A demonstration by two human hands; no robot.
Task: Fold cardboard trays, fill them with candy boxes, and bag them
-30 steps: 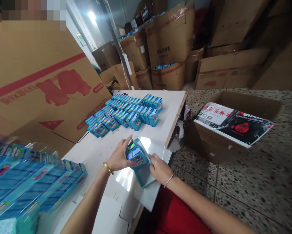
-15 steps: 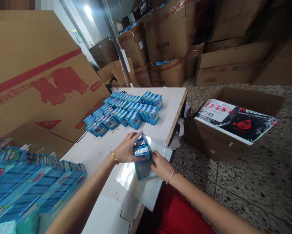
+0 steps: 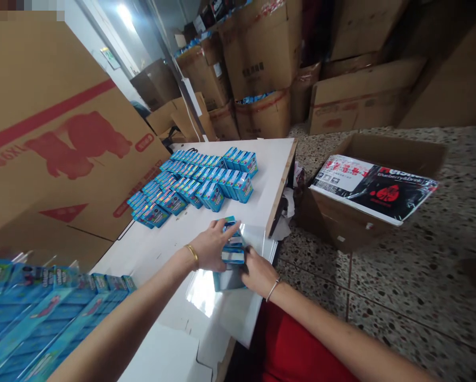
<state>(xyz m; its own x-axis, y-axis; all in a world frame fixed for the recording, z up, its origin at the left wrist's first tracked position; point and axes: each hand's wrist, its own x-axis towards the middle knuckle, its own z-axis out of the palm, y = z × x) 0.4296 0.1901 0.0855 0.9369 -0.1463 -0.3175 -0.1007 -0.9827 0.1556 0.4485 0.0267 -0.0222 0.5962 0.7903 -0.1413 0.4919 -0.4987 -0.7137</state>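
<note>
Small blue boxes (image 3: 233, 257) stand in a short row near the table's front edge. My left hand (image 3: 214, 245) is wrapped over them from the left, thumb low and fingers across the top. At their right side, my right hand (image 3: 257, 271) has its fingers curled against the near box and the blue-edged tray or lid (image 3: 227, 281) under it; its fingertips are partly hidden. Clear plastic sheets (image 3: 238, 315) lie beneath on the white table (image 3: 164, 265). Rows of similar blue boxes (image 3: 206, 196) stand farther back.
Wrapped stacks of blue packs (image 3: 54, 313) fill the lower left, beside a big carton (image 3: 62, 143). On the floor at right, an open carton (image 3: 341, 223) holds a black-and-white printed sheet (image 3: 381, 191). More cartons (image 3: 261, 58) are piled behind.
The view has shifted slightly. The boxes under my left hand have turned and now sit more squarely over the tray or lid, with my left fingers reaching farther across their top.
</note>
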